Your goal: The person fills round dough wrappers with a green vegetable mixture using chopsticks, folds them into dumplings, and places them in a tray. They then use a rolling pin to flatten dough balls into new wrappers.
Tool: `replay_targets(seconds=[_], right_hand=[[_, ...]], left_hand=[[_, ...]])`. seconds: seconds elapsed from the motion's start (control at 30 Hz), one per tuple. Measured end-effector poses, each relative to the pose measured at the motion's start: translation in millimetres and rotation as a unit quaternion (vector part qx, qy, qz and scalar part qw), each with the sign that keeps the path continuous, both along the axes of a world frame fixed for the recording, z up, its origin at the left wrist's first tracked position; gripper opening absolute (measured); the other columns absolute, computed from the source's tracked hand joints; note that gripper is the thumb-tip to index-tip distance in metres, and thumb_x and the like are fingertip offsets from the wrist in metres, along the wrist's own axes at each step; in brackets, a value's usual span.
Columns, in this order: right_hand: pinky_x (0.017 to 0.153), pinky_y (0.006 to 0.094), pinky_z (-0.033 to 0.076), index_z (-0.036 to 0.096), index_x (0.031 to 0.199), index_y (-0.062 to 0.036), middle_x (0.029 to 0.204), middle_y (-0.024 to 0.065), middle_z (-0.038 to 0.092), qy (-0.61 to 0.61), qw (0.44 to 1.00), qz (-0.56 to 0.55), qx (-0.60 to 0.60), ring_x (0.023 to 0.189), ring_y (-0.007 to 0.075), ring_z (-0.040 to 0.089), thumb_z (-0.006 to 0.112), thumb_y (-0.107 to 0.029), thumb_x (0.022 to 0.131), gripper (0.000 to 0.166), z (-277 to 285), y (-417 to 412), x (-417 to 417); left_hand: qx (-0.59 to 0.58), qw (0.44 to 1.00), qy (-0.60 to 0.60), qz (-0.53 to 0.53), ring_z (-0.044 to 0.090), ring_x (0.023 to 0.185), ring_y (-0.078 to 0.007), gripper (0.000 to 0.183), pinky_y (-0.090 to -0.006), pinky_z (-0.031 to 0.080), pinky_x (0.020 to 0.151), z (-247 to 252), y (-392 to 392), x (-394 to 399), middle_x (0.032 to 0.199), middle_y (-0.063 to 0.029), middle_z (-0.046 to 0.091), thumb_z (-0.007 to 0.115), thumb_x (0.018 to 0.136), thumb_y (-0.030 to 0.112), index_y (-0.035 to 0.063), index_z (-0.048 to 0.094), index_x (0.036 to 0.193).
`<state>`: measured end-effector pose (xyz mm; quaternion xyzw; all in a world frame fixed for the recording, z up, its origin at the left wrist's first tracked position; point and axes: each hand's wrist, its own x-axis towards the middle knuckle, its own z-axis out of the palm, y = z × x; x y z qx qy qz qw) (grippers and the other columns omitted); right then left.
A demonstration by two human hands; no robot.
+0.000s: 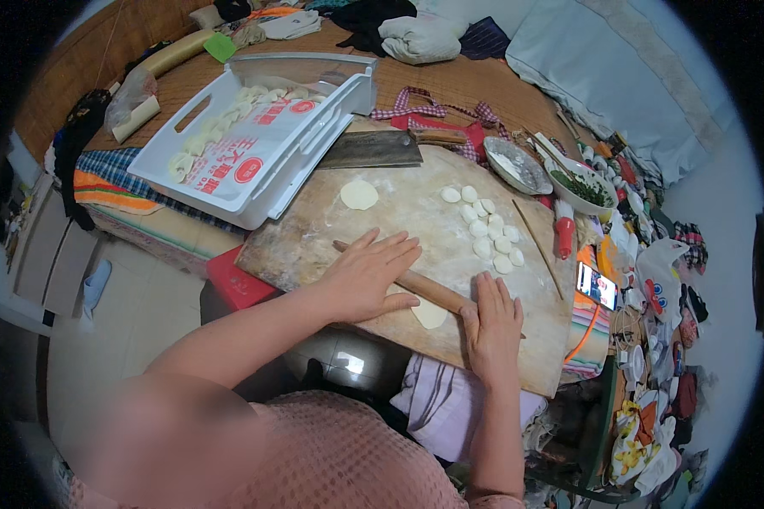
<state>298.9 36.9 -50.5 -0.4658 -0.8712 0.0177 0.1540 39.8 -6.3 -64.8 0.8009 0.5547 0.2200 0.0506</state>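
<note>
Both my hands lie flat on a tapered wooden rolling pin, which slants across the floured wooden board. My left hand presses near its upper-left end, fingers extended; my right hand covers the lower-right end. Under the pin, between the hands, is a flattened dough piece, partly hidden by the pin and my left thumb. A round rolled dough wrapper rests farther up the board. To the right is a cluster of several small dough pieces.
A cleaver lies at the board's far edge, beside a white plastic drawer holding dumplings. A flour dish, a bowl of chopped greens, a thin stick, a red brush bottle and a phone line the right side.
</note>
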Motion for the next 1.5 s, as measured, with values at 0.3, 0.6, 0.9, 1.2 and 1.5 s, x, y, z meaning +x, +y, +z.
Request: replay_targets(seconds=[0.3, 0.6, 0.9, 1.2, 1.5], right_hand=[[0.094, 0.0442, 0.042, 0.056, 0.114, -0.0055, 0.119, 0.0143, 0.061, 0.082, 0.996, -0.019, -0.013, 0.112, 0.0326, 0.057, 0.066, -0.015, 0.086, 0.031, 7.4, -40.5, -0.1], [0.083, 0.0419, 0.047, 0.058, 0.112, -0.0009, 0.1, 0.0192, 0.061, 0.275, 0.946, -0.131, -0.113, 0.093, 0.0373, 0.06, 0.058, -0.011, 0.092, 0.022, 16.2, -44.1, 14.7], [0.086, 0.0442, 0.046, 0.059, 0.113, -0.0005, 0.104, 0.0204, 0.062, 0.291, 0.945, -0.115, -0.094, 0.096, 0.0384, 0.059, 0.061, -0.01, 0.089, 0.026, 4.5, -44.8, 17.1], [0.103, 0.0476, 0.038, 0.057, 0.121, -0.0027, 0.132, 0.0184, 0.056, 0.084, 0.995, -0.05, -0.031, 0.119, 0.0369, 0.052, 0.064, -0.013, 0.086, 0.037, 6.0, -51.8, 16.7], [0.11, 0.0576, 0.029, 0.047, 0.138, -0.0061, 0.146, 0.0156, 0.045, 0.04, 0.996, -0.037, -0.07, 0.134, 0.0336, 0.043, 0.063, -0.021, 0.088, 0.055, 6.6, -67.9, 12.1]], left_hand=[[0.029, 0.993, -0.089, -0.077, 0.041, 0.138, -0.0337, 0.068, -0.0519, 0.032, 0.112, 21.4, -45.3, 0.4, 0.147, -0.0156, 0.044, 0.075, 0.077, 0.019, 0.0034, 0.048, 0.138], [0.102, 0.983, -0.098, -0.12, 0.063, 0.099, -0.0291, 0.026, -0.0403, 0.051, 0.086, -5.0, 1.6, 18.8, 0.107, -0.0095, 0.067, 0.072, 0.076, 0.009, 0.0075, 0.069, 0.101], [0.11, 0.985, -0.087, -0.099, 0.059, 0.08, -0.0267, 0.014, -0.0384, 0.049, 0.071, -2.0, -5.2, 55.9, 0.081, -0.006, 0.059, 0.074, 0.075, 0.015, 0.0078, 0.063, 0.081], [0.126, 0.991, -0.016, -0.045, 0.043, 0.135, -0.0326, 0.067, -0.0504, 0.032, 0.111, 23.5, 8.7, 35.1, 0.143, -0.0171, 0.047, 0.071, 0.082, 0.038, 0.0044, 0.05, 0.136], [-0.027, 0.993, 0.037, -0.105, 0.031, 0.144, -0.0306, 0.086, -0.0514, 0.021, 0.118, 8.2, -14.4, 23.1, 0.153, -0.0171, 0.035, 0.069, 0.083, 0.046, 0.0009, 0.034, 0.147]])
